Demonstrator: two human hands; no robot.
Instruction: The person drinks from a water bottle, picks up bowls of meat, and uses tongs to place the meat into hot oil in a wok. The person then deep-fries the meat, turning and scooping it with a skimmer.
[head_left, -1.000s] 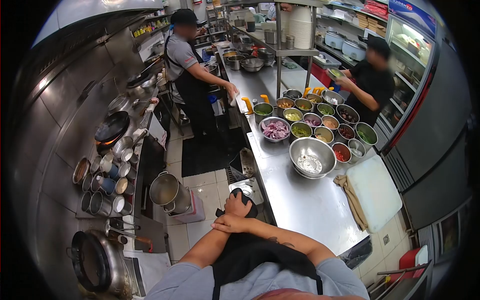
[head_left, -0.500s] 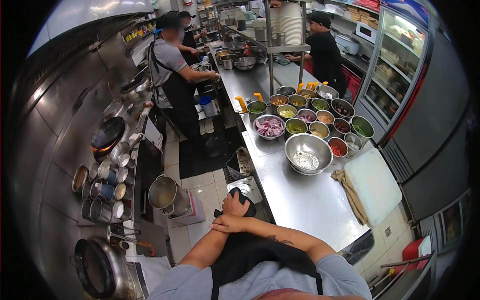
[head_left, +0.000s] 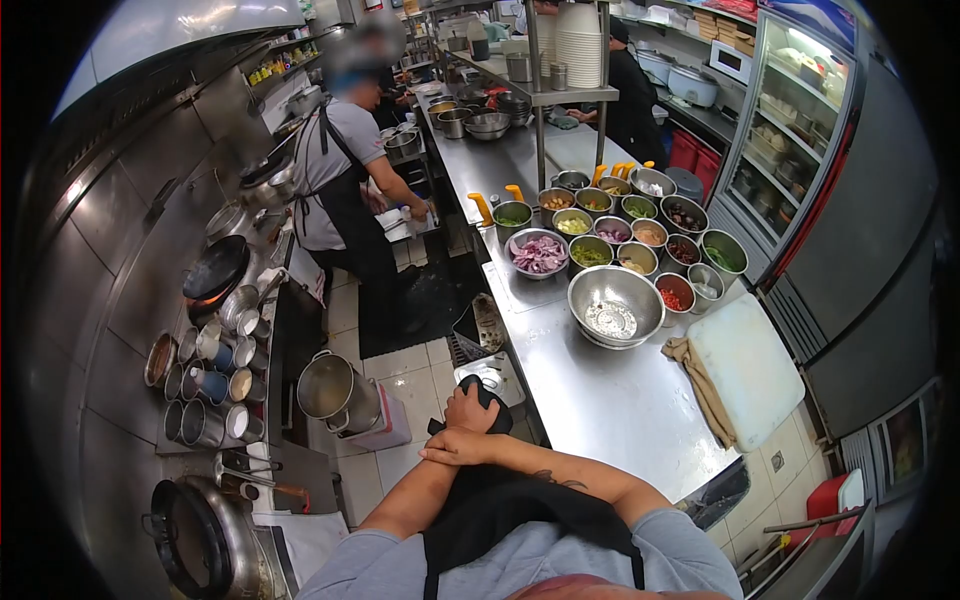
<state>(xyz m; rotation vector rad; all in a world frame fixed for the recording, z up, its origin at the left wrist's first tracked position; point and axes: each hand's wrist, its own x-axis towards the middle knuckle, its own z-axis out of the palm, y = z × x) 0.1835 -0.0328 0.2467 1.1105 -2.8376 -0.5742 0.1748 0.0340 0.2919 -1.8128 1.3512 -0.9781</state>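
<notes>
My left hand [head_left: 470,411] is in front of my black apron, against a black item [head_left: 489,392] that I cannot make out. Its fingers look curled, and what they hold, if anything, is hidden. Across the left wrist lies my right hand [head_left: 455,447], its fingers wrapped round it. On the steel counter [head_left: 610,420] ahead to the right stands a large steel bowl [head_left: 616,306], with a smaller bowl of sliced red onion [head_left: 538,254] behind it. Several steel pots of chopped ingredients [head_left: 592,257] stand close together beyond these bowls.
A large pot [head_left: 338,391] stands low on the left, near the stove. A wok [head_left: 216,268] sits over flame. On the counter's right lie a white cutting board [head_left: 745,370] and a brown cloth [head_left: 700,390]. A co-worker [head_left: 345,175] bends in the aisle.
The co-worker in grey has leaned down, reaching lower beside the counter. The person in black at the back right has turned and moved partly behind the shelf. My hands stay put.
</notes>
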